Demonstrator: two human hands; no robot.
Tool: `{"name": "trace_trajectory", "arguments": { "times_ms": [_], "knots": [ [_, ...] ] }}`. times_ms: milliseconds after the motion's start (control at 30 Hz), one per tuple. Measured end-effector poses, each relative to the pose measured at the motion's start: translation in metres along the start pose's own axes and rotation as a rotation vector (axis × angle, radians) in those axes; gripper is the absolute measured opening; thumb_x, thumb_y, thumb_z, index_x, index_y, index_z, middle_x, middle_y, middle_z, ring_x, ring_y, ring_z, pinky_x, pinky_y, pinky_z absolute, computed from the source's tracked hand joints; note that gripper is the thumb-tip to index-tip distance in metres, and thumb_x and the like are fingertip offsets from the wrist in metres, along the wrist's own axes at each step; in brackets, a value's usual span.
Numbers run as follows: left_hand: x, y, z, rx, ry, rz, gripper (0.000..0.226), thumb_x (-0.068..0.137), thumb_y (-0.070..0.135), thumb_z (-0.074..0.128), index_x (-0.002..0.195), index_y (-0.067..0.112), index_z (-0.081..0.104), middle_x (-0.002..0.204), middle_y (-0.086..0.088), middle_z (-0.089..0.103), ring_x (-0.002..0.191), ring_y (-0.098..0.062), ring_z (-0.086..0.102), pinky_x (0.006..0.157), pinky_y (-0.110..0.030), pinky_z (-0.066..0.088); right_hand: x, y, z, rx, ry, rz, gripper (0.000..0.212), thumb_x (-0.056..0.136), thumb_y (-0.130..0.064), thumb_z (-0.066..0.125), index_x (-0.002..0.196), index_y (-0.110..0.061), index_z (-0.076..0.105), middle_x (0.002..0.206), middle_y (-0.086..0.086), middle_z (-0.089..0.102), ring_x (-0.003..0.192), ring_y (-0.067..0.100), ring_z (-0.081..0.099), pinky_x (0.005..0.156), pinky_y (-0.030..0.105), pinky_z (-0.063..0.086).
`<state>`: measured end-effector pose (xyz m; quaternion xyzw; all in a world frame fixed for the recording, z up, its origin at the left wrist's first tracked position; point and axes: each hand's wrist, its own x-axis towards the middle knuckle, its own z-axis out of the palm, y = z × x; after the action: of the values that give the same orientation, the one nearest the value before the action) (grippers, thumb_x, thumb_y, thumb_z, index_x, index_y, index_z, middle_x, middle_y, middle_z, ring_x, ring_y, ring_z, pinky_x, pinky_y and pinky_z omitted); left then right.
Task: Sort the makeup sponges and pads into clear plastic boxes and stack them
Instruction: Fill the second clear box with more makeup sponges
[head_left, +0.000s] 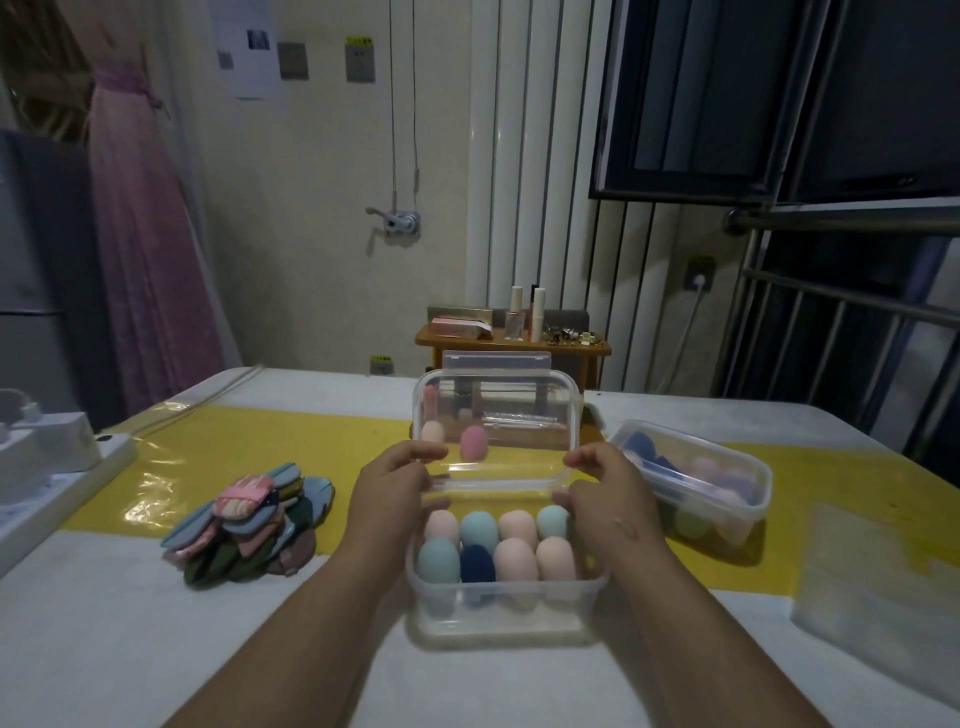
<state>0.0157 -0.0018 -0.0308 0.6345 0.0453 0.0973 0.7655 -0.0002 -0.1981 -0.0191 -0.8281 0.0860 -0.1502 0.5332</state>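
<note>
A clear plastic box (506, 605) stands on the table in front of me, filled with several egg-shaped sponges (514, 558) in pink, teal and dark blue. Above its far edge I hold a clear lid (496, 410) tilted up on edge. My left hand (389, 493) pinches the lid's lower left corner and my right hand (605, 488) pinches its lower right corner. A pile of flat pads (254, 519) in mixed colours lies to the left. A second clear box (727, 493) with sponges and blue pads sits to the right. Two loose sponges (472, 441) show through the lid.
A white power strip and boxes (52, 467) sit at the table's left edge. A clear flat lid (878, 587) lies at the right. Behind the table stands a small wooden stand (511, 345) with cosmetic bottles. A metal rail (841, 223) is at the far right.
</note>
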Motion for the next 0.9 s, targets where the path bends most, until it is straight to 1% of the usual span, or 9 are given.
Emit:
{"name": "trace_trajectory", "arguments": {
  "times_ms": [100,267,333,433,467,600,700,800,900],
  "knots": [
    [0.001,-0.005,-0.002,0.009,0.091,-0.022,0.037,0.088,-0.007,0.043,0.086,0.014,0.074,0.098,-0.014,0.066,0.084,-0.028,0.065,0.075,-0.039,0.058,0.001,0.000,0.002,0.014,0.013,0.028,0.029,0.089,-0.001,0.063,0.101,-0.027,0.057,0.113,-0.003,0.059,0.102,0.020,0.058,0.064,0.022,0.044],
    [0.000,-0.002,-0.002,0.048,0.043,-0.032,0.045,0.086,-0.015,0.047,0.097,0.021,0.072,0.108,-0.007,0.065,0.097,-0.029,0.065,0.084,-0.042,0.058,0.001,0.000,0.002,0.018,0.023,0.024,0.032,0.088,0.000,0.063,0.098,-0.029,0.055,0.113,-0.005,0.058,0.105,0.021,0.058,0.078,0.030,0.052],
    [0.000,-0.002,-0.002,0.050,0.019,-0.027,0.048,0.084,-0.018,0.049,0.098,0.022,0.071,0.108,-0.007,0.065,0.095,-0.030,0.066,0.080,-0.040,0.058,0.002,0.001,0.003,0.023,0.030,0.022,0.032,0.089,-0.001,0.063,0.096,-0.031,0.054,0.110,-0.005,0.060,0.101,0.020,0.061,0.082,0.033,0.055],
    [0.003,0.000,-0.006,0.023,0.017,-0.028,0.049,0.081,-0.022,0.050,0.098,0.019,0.070,0.107,-0.010,0.065,0.097,-0.033,0.065,0.077,-0.040,0.058,0.004,0.001,0.003,0.065,0.039,0.001,0.021,0.095,-0.006,0.058,0.100,-0.027,0.057,0.100,-0.006,0.063,0.084,0.010,0.063,0.063,0.020,0.052],
    [0.005,0.002,-0.008,0.018,0.030,-0.030,0.048,0.081,-0.023,0.050,0.098,0.018,0.070,0.107,-0.011,0.065,0.096,-0.032,0.065,0.077,-0.040,0.059,0.005,0.000,0.002,0.082,0.051,0.001,0.017,0.097,-0.009,0.056,0.100,-0.025,0.059,0.098,-0.006,0.063,0.083,0.010,0.064,0.063,0.020,0.053],
    [0.012,0.008,-0.021,-0.022,0.145,-0.030,0.050,0.082,-0.024,0.043,0.098,0.016,0.069,0.106,-0.009,0.063,0.094,-0.031,0.064,0.070,-0.034,0.057,0.009,0.001,0.002,0.145,0.066,0.050,0.023,0.096,-0.006,0.048,0.092,-0.021,0.064,0.097,0.001,0.067,0.088,0.019,0.067,0.078,0.038,0.059],
    [0.017,0.009,-0.029,-0.052,0.227,-0.049,0.051,0.082,-0.021,0.039,0.101,0.014,0.070,0.104,-0.006,0.063,0.094,-0.029,0.064,0.080,-0.040,0.058,0.017,0.006,0.008,0.102,-0.003,0.083,0.027,0.093,-0.001,0.048,0.091,-0.022,0.065,0.096,0.005,0.068,0.089,0.022,0.067,0.077,0.040,0.060],
    [0.024,0.007,-0.035,-0.052,0.269,-0.046,0.052,0.080,-0.019,0.038,0.098,0.018,0.071,0.105,-0.006,0.065,0.089,-0.027,0.065,0.077,-0.039,0.057,0.029,0.005,0.014,-0.004,-0.102,0.072,0.031,0.092,0.002,0.048,0.101,-0.021,0.066,0.102,0.003,0.068,0.090,0.023,0.065,0.067,0.032,0.057],
    [0.028,0.006,-0.042,-0.043,0.333,-0.026,0.053,0.078,-0.015,0.038,0.094,0.022,0.073,0.106,-0.004,0.068,0.081,-0.027,0.067,0.075,-0.039,0.057,0.038,-0.001,0.019,-0.098,-0.184,0.024,0.035,0.097,0.001,0.048,0.120,-0.021,0.063,0.115,-0.003,0.062,0.100,0.016,0.060,0.051,0.010,0.042]
  ]
}}
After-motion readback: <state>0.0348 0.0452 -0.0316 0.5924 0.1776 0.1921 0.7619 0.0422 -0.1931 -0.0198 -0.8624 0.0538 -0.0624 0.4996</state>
